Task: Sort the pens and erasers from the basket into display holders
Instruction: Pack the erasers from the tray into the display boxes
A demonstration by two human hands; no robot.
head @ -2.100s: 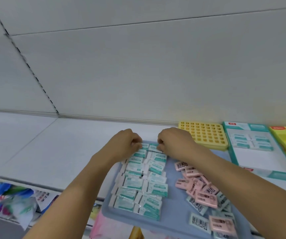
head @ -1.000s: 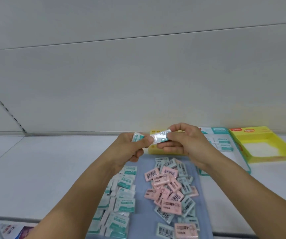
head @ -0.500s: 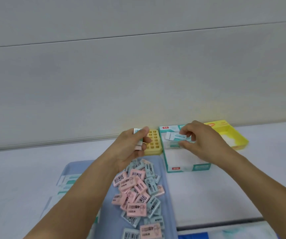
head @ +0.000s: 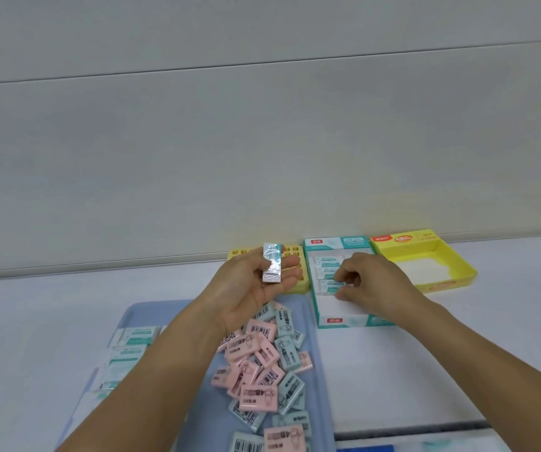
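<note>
The flat plastic tray [head: 311, 324] under the left hand [head: 249, 288] is pale blue-grey. Heaped on it just below that hand are small wrapped erasers [head: 259, 360], some salmon pink, some dusty teal, several showing black-and-white barcodes. The wrapped eraser stack [head: 273, 263] held in the left fingers is white with a teal band under glossy film. Behind it, the pen holder with a grid of holes [head: 298, 288] is butter yellow. The open cardboard display box [head: 344, 319] beneath the right hand [head: 370, 282] is teal and white with small red labels; the erasers in it [head: 326, 261] are white with teal print. Beyond the right hand, the open cardboard box [head: 451, 278] is bright yellow, white inside, with an orange label.
</note>
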